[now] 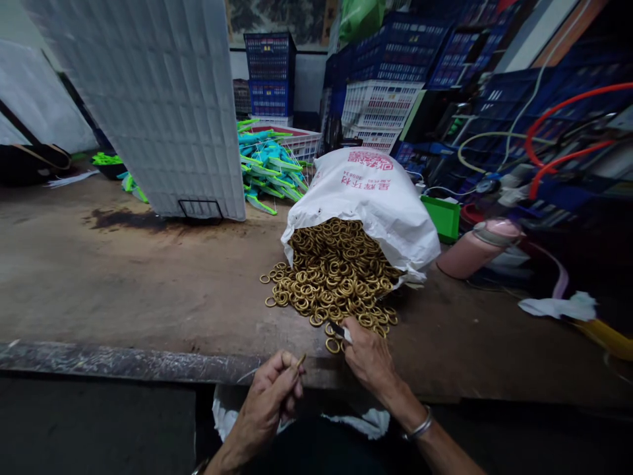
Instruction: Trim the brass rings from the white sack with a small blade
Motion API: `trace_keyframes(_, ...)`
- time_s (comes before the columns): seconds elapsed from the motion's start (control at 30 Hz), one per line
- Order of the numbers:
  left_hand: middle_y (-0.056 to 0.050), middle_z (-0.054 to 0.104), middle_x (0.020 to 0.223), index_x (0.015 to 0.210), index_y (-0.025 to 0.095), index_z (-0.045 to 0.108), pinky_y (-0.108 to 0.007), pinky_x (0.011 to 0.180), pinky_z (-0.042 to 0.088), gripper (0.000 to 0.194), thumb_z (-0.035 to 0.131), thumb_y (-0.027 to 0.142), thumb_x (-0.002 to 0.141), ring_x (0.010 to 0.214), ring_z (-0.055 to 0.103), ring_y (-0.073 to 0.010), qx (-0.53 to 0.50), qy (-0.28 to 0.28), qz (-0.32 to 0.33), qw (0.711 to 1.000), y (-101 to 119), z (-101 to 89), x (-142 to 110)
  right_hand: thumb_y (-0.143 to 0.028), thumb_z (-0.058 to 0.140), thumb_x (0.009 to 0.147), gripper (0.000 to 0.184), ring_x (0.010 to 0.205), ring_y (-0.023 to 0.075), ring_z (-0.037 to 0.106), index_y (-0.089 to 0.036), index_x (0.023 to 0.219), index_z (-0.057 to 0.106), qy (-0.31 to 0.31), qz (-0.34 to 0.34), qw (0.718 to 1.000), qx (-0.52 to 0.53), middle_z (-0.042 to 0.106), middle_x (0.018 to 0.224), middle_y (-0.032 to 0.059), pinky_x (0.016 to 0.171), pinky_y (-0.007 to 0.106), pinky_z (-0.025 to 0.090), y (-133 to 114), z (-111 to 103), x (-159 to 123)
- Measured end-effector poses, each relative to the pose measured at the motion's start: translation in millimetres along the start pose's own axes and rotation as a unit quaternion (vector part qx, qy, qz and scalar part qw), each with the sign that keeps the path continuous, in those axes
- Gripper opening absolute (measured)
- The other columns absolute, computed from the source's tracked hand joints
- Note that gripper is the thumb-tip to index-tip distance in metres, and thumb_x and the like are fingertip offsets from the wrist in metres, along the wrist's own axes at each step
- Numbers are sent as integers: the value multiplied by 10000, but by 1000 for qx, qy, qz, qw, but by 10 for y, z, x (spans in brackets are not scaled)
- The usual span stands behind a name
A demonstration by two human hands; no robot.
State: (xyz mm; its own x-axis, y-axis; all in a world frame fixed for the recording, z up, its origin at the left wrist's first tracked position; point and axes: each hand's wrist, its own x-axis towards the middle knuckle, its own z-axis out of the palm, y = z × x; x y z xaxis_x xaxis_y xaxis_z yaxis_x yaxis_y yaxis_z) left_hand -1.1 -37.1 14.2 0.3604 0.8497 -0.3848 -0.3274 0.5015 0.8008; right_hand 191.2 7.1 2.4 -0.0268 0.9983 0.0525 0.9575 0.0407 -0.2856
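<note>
My left hand (271, 394) is over the front edge of the table, pinching a gold-brown ring (301, 361) seen nearly edge-on. A thin pale strand (247, 376) sticks out to the left of that hand. My right hand (370, 359) is closed around a small tool with a dark tip (337, 328) and a whitish part near the fingers; its exact kind is unclear. The tip points at the near side of a heap of gold-brown rings (336, 270), which spills from the mouth of a white woven sack (366, 188) lying on its side.
On the wooden table (148, 284), a tall white ribbed panel (198, 125) stands in a wire holder at left. Behind it lie green-and-blue plastic pieces (271, 165). A pink bottle (477, 247) and green tray (442, 218) are right of the sack. Stacked crates (380, 102) stand behind.
</note>
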Motion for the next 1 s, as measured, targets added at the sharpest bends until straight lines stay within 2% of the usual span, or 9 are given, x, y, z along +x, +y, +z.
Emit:
trace_keyframes(0.13,47,513,589,790,174,484,-149,371,196,299,576,451,723,373,312,-14,2,4,21,1000,-74,-39,59,-200,357,800,183,596,133,507,-182,798,539,-19,-39,984,174,570,643,10,560,220,325,-74,10,-126)
trace_keyframes(0.2,45,507,589,781,171,486,-150,372,189,286,574,438,730,376,306,-13,9,2,33,999,-104,-51,78,-314,312,850,264,615,127,503,-178,788,529,-46,-46,961,270,564,675,11,581,218,358,-199,-6,-185)
trace_keyframes(0.3,56,461,547,722,165,476,-156,369,180,299,574,448,725,370,275,-13,28,-1,35,999,-88,-27,75,-431,332,849,329,686,126,526,-179,895,539,-99,-64,924,364,584,750,8,622,214,382,-388,-64,-226)
trace_keyframes(0.37,70,408,500,684,162,470,-160,368,179,318,559,464,729,367,260,-18,50,-2,38,998,-52,8,58,-448,365,840,330,680,118,521,-182,911,546,-129,-74,907,395,584,734,-5,618,208,378,-480,-101,-225)
trace_keyframes(0.5,69,379,484,653,158,467,-165,382,207,327,535,464,746,388,277,-30,88,7,55,995,-3,68,26,-427,378,840,315,598,98,467,-170,726,522,-157,-52,888,430,523,605,-32,567,195,354,-558,-116,-207)
trace_keyframes(0.7,59,396,510,646,154,466,-161,383,217,325,519,454,759,406,293,-34,105,5,55,993,-9,116,20,-394,411,815,278,571,92,443,-167,680,497,-174,-8,855,488,490,565,-41,559,196,353,-502,-59,-229)
trace_keyframes(1.0,58,435,528,660,155,473,-162,364,205,344,565,483,708,379,287,-21,93,12,27,995,-7,279,-16,-403,399,807,300,505,80,425,-167,642,483,-203,11,816,541,475,515,-42,509,189,343,-411,-63,-297)
